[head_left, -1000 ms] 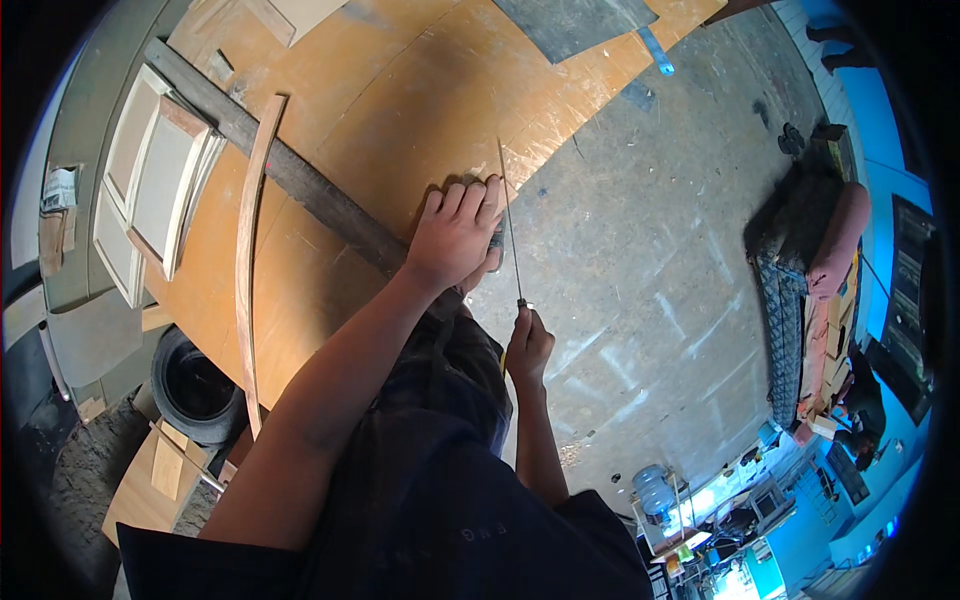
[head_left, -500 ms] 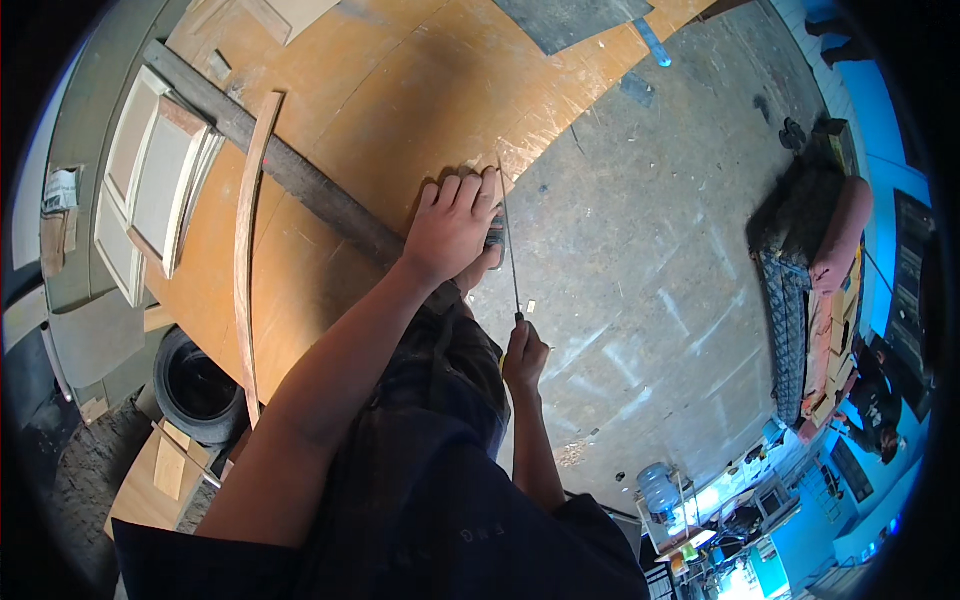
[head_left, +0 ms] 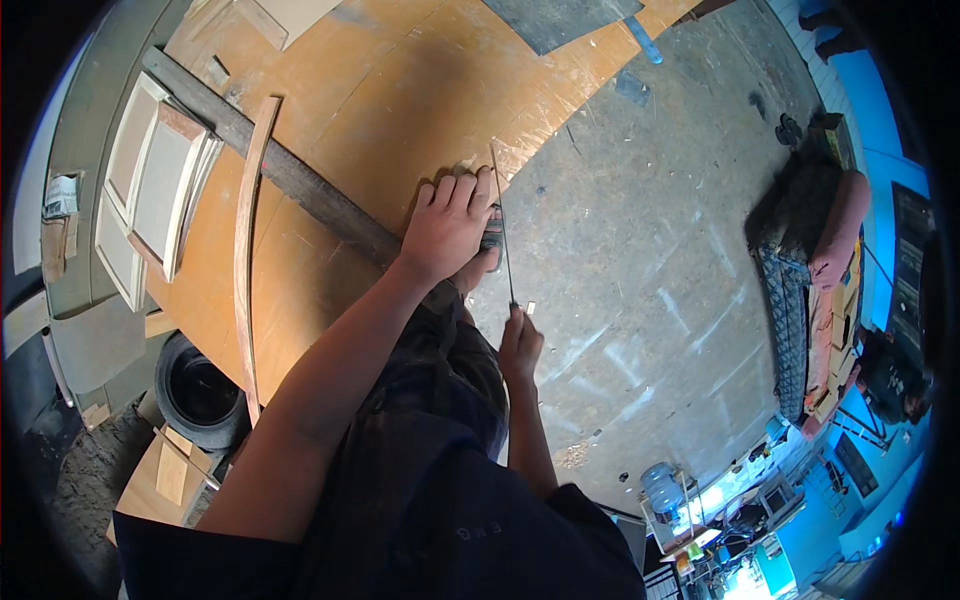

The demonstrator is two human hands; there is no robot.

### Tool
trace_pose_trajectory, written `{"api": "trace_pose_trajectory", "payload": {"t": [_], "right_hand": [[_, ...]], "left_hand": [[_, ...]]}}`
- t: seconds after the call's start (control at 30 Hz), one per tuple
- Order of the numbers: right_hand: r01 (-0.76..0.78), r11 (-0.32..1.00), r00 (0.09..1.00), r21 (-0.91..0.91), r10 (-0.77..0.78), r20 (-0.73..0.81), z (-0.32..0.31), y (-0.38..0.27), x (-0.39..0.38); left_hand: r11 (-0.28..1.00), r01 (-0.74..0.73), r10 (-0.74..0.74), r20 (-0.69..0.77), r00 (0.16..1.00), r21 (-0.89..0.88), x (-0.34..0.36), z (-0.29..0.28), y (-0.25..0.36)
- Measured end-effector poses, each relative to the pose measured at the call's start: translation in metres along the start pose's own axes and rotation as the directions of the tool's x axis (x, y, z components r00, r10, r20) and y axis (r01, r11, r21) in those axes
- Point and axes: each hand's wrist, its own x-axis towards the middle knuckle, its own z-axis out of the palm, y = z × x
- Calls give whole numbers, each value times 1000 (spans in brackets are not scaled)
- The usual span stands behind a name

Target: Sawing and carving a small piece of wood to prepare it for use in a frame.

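Note:
My right hand [head_left: 521,348] is closed around the dark handle of a saw. The saw's long thin blade [head_left: 505,235] is seen nearly edge-on and runs away from me, close along the right side of my left hand [head_left: 445,228]. That left hand presses down at the edge of the orange-brown tabletop [head_left: 340,120], its fingers bent and close together. What lies under its palm is hidden; a bit of pale material shows beyond the fingertips. Below the hand, part of a foot with a dark striped strap [head_left: 491,240] is visible.
A long grey plank [head_left: 300,180] crosses the tabletop towards my left arm, with a curved wooden strip [head_left: 247,230] over it. Pale framed panels [head_left: 160,190] lean at the left, above a tyre [head_left: 200,390]. A dark sheet [head_left: 565,20] and a padded seat [head_left: 790,290] stand farther off.
My right hand and the saw have moved a little away from me, along the blade's line. My left hand stays in place. A person at the far right has shifted.

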Motion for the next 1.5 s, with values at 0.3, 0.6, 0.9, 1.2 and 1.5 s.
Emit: {"api": "trace_pose_trajectory", "payload": {"t": [0.3,0.6,0.9,1.2,1.5], "right_hand": [[102,994,995,27,-102,9,30,-66,102],[-76,990,993,-120,86,76,-14,-12,3],[82,996,995,31,-84,60,25,-57,87],[1,999,1000,-51,0,19,3,-23,37],[114,991,993,-73,-113,17,-3,-11,21]], "left_hand": [[999,-22,21,-34,999,-24,0,4,0],[1000,-6,5,-9,1000,-19,-6,2,-3],[998,-5,2,-52,999,-60,-1,1,-4],[999,4,-6,-22,1000,-48,0,5,0],[999,28,-29,-25,999,-41,0,-2,1]]}}
